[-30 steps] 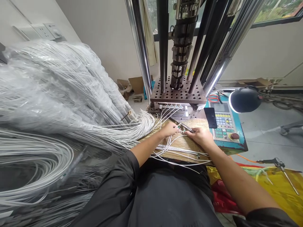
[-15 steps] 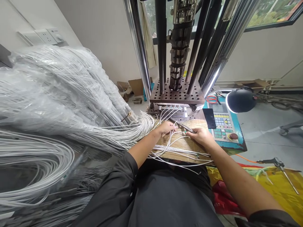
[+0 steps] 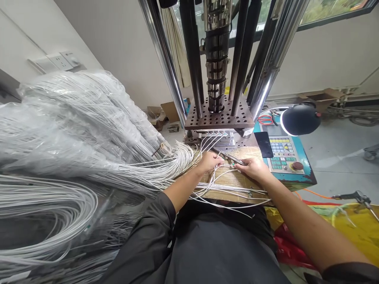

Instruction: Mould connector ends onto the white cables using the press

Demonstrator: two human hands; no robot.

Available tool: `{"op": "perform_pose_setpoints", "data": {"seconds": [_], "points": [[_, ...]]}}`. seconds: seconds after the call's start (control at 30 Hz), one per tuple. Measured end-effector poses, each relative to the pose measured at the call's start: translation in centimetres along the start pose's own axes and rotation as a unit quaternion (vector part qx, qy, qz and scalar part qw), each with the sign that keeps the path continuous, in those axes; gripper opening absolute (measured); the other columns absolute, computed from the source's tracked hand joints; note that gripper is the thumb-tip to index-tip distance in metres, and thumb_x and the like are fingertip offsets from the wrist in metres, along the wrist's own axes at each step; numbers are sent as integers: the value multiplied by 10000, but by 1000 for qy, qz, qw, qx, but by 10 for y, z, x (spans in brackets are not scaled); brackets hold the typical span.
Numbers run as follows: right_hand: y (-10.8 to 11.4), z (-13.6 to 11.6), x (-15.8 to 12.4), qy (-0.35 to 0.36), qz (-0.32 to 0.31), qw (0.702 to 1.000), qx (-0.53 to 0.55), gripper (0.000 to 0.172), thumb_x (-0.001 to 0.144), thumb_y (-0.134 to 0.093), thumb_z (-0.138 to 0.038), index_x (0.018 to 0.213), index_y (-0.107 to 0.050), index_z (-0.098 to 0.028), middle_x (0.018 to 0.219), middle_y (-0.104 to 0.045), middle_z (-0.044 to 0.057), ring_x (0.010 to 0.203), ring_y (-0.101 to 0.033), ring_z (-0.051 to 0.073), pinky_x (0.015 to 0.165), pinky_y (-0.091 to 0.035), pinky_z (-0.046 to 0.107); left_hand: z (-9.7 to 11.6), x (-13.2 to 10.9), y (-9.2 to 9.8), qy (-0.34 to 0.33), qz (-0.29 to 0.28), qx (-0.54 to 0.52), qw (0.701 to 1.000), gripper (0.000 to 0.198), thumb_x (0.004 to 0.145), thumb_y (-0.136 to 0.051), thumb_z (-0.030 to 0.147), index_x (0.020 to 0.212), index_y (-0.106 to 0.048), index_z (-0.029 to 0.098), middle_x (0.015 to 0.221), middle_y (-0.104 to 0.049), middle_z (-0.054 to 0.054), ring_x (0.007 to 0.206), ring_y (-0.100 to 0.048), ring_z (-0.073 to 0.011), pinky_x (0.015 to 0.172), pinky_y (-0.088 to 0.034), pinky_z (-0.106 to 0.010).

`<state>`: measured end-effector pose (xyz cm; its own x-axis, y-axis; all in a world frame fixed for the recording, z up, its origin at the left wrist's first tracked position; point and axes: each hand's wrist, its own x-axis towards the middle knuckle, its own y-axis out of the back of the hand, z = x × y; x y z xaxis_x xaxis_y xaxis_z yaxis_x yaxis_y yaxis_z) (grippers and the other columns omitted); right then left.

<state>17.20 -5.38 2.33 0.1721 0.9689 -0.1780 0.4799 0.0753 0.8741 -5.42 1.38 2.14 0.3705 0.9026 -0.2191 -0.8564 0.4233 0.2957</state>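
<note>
My left hand (image 3: 209, 161) is closed in a pinch on a thin white cable beside a dark, narrow metal bar (image 3: 226, 156). My right hand (image 3: 252, 169) grips the bar's right end, with the thumb along its near side. Small brass-coloured and green parts show along the bar, too small to name. Loose white cables (image 3: 225, 188) cross the brown cardboard (image 3: 245, 182) under both hands. Just beyond them, several white cables run into a metal mould (image 3: 217, 139) below the press's perforated plate (image 3: 219, 121). The left fingertips are partly hidden.
A thick bundle of white cables (image 3: 180, 157) spreads leftward beside plastic-wrapped cable piles (image 3: 74, 118). On the right stand a control panel (image 3: 284, 152), a black phone-like slab (image 3: 263, 144) and a lamp (image 3: 302, 119). An air gun (image 3: 352, 197) lies over yellow sheeting at far right.
The camera view has shifted slightly. Both hands stay at the metal bar, with only a small movement of the left fingers.
</note>
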Motion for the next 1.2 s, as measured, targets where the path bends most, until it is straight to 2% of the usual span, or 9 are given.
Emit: {"op": "perform_pose_setpoints", "data": {"seconds": [0.1,0.2,0.43,0.63,0.87,1.0,1.2], "points": [[-2,1,1,6,-1,1000,0,574,779,-660,-723,1095,-800,-265,1081,-784,104,1060,-700,313,861,-529,364,0,2,-8,-98,7,199,975,260,820,-720,319,635,-733,137,590,-616,1,572,-495,-110,599,-367,-257],[-3,3,1,6,5,1000,-6,566,778,-666,-718,1091,-801,-267,1083,-783,102,1067,-700,314,877,-528,365,3,3,-15,-138,-12,283,949,290,867,-664,304,636,-742,146,573,-580,1,568,-441,-114,594,-316,-272],[-3,1,-2,4,6,1000,-2,558,781,-659,-720,1097,-804,-284,1106,-780,94,1064,-698,322,867,-522,373,9,5,-18,-101,-28,303,947,314,876,-669,331,628,-736,152,524,-505,14,535,-397,-118,566,-280,-285],[-4,3,0,1,5,1000,-6,594,781,-647,-727,1145,-793,-280,1132,-775,96,1067,-698,323,836,-517,365,6,5,-21,-92,-19,310,946,313,885,-660,352,684,-770,138,584,-591,-20,567,-449,-131,593,-319,-288],[-5,4,1,0,-1,1000,-11,620,788,-637,-728,1172,-783,-263,1126,-778,100,1056,-699,307,815,-508,347,-1,7,-29,-103,15,334,937,299,899,-633,320,717,-786,138,625,-621,-48,591,-451,-145,606,-321,-294],[-1,-2,-1,-5,-3,1000,-14,600,799,-625,-722,1138,-791,-255,1102,-783,107,1042,-701,312,816,-506,358,1,8,-29,-82,23,307,948,279,894,-646,330,741,-791,147,623,-619,-32,588,-459,-141,596,-319,-287],[1,-4,-3,-4,1,1000,-19,633,790,-618,-748,1143,-788,-251,1126,-775,117,1077,-691,328,851,-506,379,6,13,-21,-68,8,258,964,288,844,-708,372,660,-734,152,572,-577,-1,589,-484,-131,612,-360,-259]]}}
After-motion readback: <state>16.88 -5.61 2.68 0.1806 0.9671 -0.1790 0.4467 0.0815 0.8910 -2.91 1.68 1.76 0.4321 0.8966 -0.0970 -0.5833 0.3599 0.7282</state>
